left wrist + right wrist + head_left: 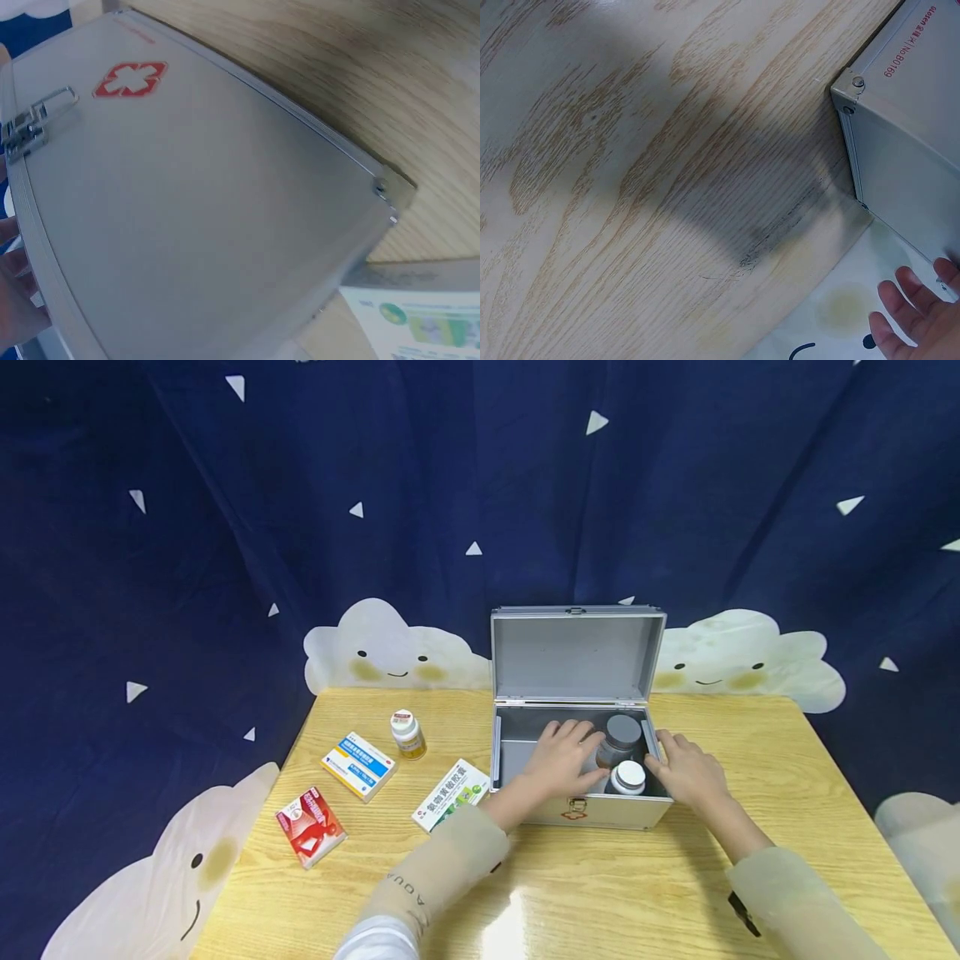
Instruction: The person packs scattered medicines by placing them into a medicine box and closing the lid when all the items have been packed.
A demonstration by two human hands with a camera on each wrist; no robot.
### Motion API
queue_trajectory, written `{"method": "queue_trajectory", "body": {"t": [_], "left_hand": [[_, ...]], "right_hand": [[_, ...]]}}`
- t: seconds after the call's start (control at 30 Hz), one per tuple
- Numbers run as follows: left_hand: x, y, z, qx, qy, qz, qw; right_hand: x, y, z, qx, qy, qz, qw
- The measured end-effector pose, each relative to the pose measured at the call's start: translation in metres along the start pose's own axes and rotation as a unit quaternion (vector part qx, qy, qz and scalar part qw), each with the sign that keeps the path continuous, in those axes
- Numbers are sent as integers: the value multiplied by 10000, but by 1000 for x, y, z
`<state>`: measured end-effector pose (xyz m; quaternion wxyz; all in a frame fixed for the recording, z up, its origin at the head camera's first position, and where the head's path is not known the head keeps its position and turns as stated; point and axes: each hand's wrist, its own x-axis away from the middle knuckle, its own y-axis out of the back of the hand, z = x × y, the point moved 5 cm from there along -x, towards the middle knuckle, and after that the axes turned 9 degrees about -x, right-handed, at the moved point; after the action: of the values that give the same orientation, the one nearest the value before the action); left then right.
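Observation:
An open silver first-aid case stands on the table with its lid raised. Inside, at the right end, are a dark-capped bottle and a white-capped bottle. My left hand reaches over the case's front rim, fingers spread beside these bottles; its fingertips are partly hidden. The left wrist view shows the case front with a red cross emblem, and some fingers at the left edge. My right hand is at the case's right side, fingers extended; the right wrist view shows them near the side wall.
Left of the case lie a white-and-green medicine box, a blue-and-white box and a red box. A small white-capped bottle stands behind them. A dark blue curtain hangs behind the wooden table.

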<state>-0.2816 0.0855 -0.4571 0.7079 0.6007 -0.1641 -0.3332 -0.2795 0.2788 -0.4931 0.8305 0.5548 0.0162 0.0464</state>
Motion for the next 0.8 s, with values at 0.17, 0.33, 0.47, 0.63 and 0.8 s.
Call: {"method": "queue_trajectory", "body": {"t": [0.17, 0.33, 0.47, 0.63, 0.8], "left_hand": [[8, 1, 16, -50, 187, -163, 9997], [16, 2, 33, 14, 385, -310, 9988], [22, 2, 45, 98, 543, -311, 9980], [30, 0, 62, 286, 797, -451, 9954], [40, -5, 83, 632, 1183, -471, 9898]], "right_hand": [[0, 1, 1, -28, 44, -29, 10000], [0, 0, 1, -42, 40, -17, 10000], [0, 0, 0, -41, 34, 6, 10000], [0, 0, 1, -43, 15, 33, 10000], [0, 1, 1, -37, 27, 26, 10000]]}}
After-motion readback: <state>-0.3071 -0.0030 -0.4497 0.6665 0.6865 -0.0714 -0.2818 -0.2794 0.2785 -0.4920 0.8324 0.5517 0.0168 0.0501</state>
